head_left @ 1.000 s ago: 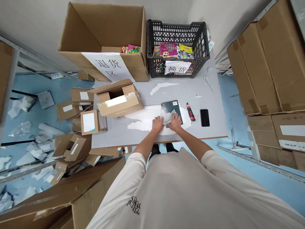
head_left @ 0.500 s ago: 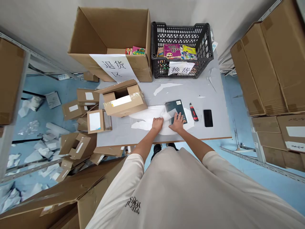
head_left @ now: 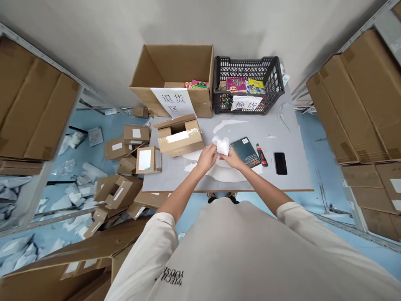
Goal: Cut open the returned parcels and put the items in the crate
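Both hands meet over the grey table (head_left: 294, 167), holding a crumpled piece of white paper (head_left: 223, 146) between them. My left hand (head_left: 208, 157) has its fingers closed at the paper's left side. On its right side my right hand (head_left: 232, 159) grips it, fingers curled. A dark green book (head_left: 246, 151) lies back cover up just right of my right hand. White torn paper (head_left: 227, 173) is spread flat beneath my hands. The red and black box cutter (head_left: 262, 155) rests right of the book, and a black phone (head_left: 280, 163) lies farther right.
An open cardboard box (head_left: 181, 136) and a smaller labelled box (head_left: 148, 160) stand at the table's left. Behind are a large carton (head_left: 200, 102) and a black crate (head_left: 272, 98), both holding books. Boxes and white scraps cover the floor at left.
The white paper has been lifted off the book and bunched between both hands. My right hand has left the book and closed on the paper. The camera view has shifted.
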Demonstrator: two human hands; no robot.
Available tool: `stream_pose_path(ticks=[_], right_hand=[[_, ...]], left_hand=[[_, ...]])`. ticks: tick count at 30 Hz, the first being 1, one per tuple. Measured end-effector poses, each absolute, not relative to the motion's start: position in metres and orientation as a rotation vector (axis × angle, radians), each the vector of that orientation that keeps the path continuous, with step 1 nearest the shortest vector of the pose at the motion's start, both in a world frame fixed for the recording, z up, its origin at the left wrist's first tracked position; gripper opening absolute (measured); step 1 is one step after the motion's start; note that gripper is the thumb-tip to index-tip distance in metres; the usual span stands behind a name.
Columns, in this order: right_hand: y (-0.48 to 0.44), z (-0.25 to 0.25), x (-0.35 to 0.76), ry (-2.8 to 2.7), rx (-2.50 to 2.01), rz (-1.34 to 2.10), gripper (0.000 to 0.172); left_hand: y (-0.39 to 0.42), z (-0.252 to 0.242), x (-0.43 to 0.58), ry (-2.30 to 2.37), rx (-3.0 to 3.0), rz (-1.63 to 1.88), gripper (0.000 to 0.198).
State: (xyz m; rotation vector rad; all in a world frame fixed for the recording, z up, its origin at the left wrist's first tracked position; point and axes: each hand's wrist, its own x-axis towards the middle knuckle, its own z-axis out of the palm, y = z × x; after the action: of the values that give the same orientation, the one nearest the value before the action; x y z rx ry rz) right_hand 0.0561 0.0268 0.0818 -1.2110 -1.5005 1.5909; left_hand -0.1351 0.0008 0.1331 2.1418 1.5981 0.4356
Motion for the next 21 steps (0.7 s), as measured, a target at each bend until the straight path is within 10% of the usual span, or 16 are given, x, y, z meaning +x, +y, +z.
stream_pose_path(ticks=[14, 21], right_hand=[[0.15, 0.122, -0.133, -1.786, -0.816, 1.397, 0.031], [0.121, 0.11, -0.132, -2.124, -1.269, 0.807, 0.07]], left_hand=[[0.033, 0.154, -0.276, 1.996, 2.034, 0.823, 0.041], [0.075, 0.121, -0.306, 2.125, 1.892, 0.403, 0.038]])
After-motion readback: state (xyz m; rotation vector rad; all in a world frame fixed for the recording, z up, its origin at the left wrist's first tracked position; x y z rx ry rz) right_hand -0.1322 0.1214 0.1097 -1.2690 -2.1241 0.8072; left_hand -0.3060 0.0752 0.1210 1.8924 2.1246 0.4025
